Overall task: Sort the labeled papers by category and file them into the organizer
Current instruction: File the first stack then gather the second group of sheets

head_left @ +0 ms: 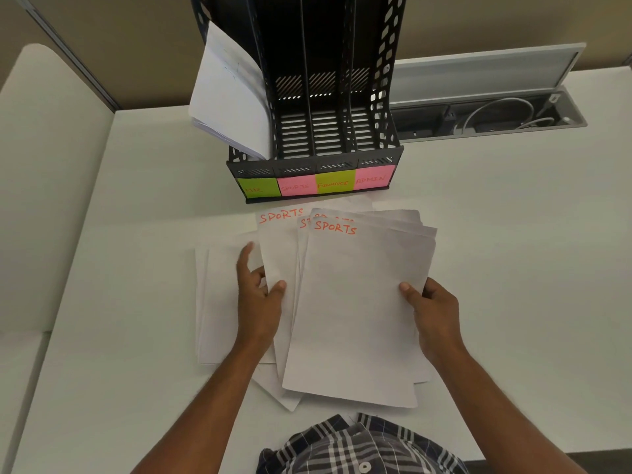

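A black slotted organizer [313,165] stands at the back of the white table, with sticky labels HR, SPORTS, FINANCE and ADMIN along its front. White papers [229,97] lean out of its leftmost HR slot; the other three slots look empty. Below it, a fanned bunch of sheets marked SPORTS [355,302] in orange is held above the table. My left hand [260,295] pinches the bunch's left sheets. My right hand [431,313] grips its right edge, thumb on top. More white sheets [215,302] lie flat beneath and to the left.
An open cable trough [485,114] with wires and a raised lid is set into the table at the back right. A second white table surface [44,200] adjoins on the left. My checked shirt [359,446] shows at the bottom edge.
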